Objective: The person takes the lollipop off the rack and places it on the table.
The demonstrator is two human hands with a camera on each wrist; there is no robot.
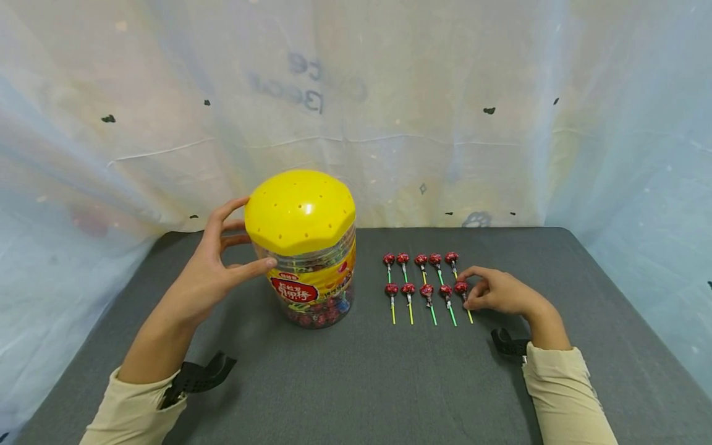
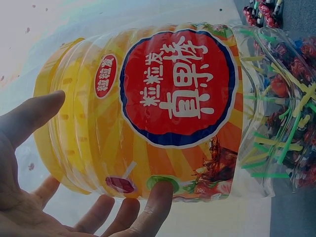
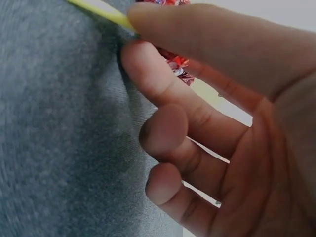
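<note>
A large clear candy jar (image 1: pixel 300 290) with a yellow lid (image 1: pixel 300 210) stands on the left part of the table. My left hand (image 1: pixel 206 272) holds it from the left side, thumb against the front and fingers spread round the lid and label. Red-wrapped lollipops lie to the right of the jar in two rows. My right hand (image 1: pixel 500 293) pinches the yellow-sticked lollipop (image 1: pixel 461 288) at the right end of the front row; its stick (image 3: pixel 101 10) shows at the thumb tip in the right wrist view. The wrapped head is partly hidden there by the fingers.
A dark grey cloth (image 1: pixel 356 383) covers the table. More lollipops with green and yellow sticks (image 2: pixel 276 143) fill the jar's bottom. Pale hanging sheets (image 1: pixel 389 111) enclose the table's back and sides. A black strap piece (image 1: pixel 508 343) sits by each wrist.
</note>
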